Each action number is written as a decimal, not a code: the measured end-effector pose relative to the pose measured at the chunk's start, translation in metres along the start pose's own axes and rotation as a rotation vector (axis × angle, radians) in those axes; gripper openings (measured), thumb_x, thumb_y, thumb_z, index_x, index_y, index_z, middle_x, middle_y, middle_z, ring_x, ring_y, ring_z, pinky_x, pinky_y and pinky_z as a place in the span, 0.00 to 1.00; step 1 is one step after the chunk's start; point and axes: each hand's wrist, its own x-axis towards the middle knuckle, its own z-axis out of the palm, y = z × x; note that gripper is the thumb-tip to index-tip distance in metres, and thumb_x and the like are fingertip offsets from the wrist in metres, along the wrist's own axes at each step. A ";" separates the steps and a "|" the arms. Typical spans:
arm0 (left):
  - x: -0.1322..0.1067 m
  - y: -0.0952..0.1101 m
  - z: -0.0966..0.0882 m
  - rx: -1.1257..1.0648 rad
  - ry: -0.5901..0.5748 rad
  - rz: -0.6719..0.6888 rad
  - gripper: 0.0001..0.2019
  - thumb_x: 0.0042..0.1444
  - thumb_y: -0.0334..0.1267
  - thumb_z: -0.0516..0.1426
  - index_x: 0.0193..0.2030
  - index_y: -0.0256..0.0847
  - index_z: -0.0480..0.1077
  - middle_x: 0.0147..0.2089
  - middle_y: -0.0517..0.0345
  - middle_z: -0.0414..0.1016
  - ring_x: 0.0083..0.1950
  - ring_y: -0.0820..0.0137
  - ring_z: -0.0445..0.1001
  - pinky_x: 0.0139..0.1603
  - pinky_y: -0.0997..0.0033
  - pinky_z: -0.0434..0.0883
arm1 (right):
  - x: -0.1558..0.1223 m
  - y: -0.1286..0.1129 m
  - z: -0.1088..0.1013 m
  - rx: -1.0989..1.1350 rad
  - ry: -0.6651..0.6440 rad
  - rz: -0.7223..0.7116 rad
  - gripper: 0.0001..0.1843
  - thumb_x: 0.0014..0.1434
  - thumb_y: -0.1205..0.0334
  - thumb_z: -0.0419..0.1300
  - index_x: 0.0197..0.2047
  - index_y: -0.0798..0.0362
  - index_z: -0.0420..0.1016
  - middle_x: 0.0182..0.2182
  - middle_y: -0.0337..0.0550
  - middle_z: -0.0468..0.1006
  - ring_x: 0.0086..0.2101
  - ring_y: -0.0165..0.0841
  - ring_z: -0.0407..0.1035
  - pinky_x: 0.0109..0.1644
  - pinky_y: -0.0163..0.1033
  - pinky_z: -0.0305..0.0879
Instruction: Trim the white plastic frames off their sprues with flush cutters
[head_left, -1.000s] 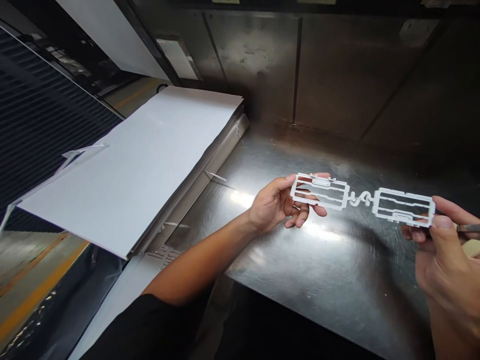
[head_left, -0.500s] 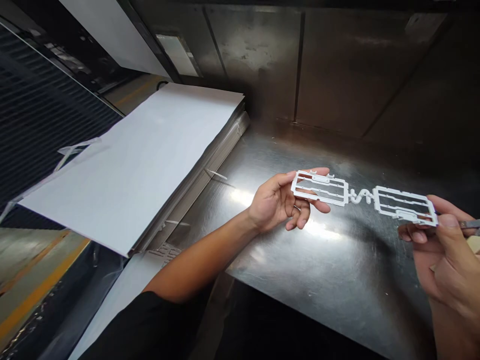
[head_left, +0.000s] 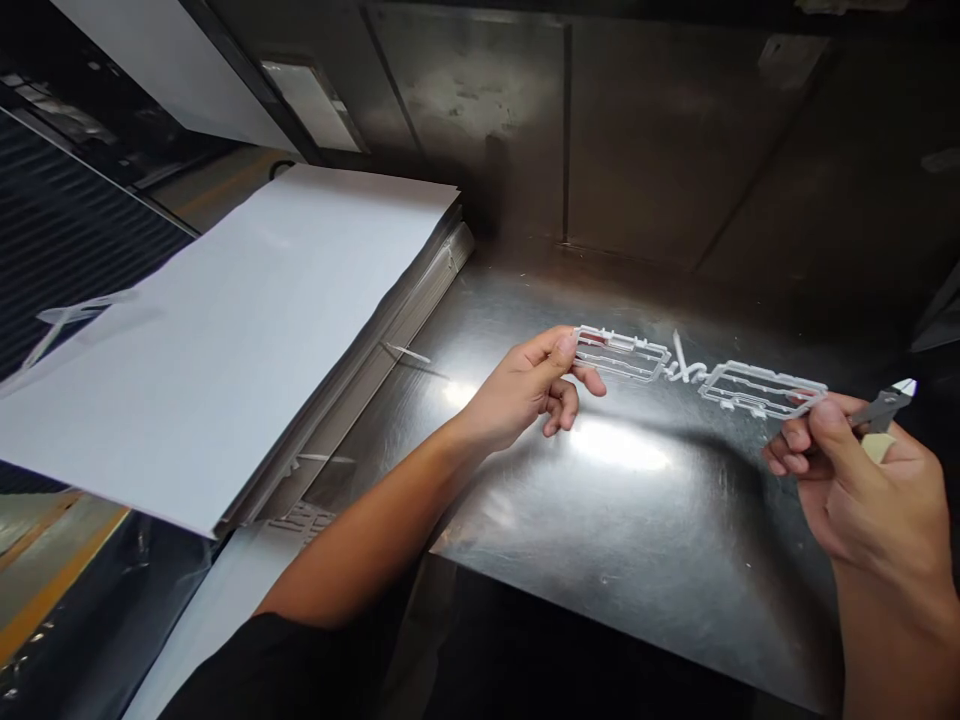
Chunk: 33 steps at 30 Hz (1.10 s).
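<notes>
A white plastic runner frame (head_left: 761, 390) spans the space between my hands, two rectangular lattices joined by a twisted link with a thin spur standing up. My left hand (head_left: 529, 390) pinches the frame's left end between thumb and fingers. My right hand (head_left: 847, 490) grips its right end, and the same hand also holds small side cutters (head_left: 885, 408) with a cream handle. The steel jaws point right, away from the plastic. Most of the handle is hidden in my palm.
A steel worktop (head_left: 615, 540) lies under my hands, backed by a dented steel wall (head_left: 660, 130). To the left sits a thick stack of white sheets (head_left: 225, 340), with a plastic scrap (head_left: 75, 318) on it. Further runner pieces (head_left: 300, 520) lie near its lower corner.
The frame now tilts flatter, and a thin spur shows at its link. The cutter jaws have come into view right of my right hand. The whole scene has shifted left.
</notes>
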 end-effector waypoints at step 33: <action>-0.015 0.003 0.012 -0.027 -0.082 0.231 0.34 0.78 0.58 0.66 0.81 0.42 0.71 0.66 0.35 0.86 0.40 0.64 0.89 0.25 0.75 0.81 | -0.007 -0.008 -0.008 -0.049 0.043 -0.125 0.23 0.54 0.62 0.80 0.55 0.46 0.95 0.37 0.50 0.81 0.29 0.44 0.69 0.38 0.54 0.68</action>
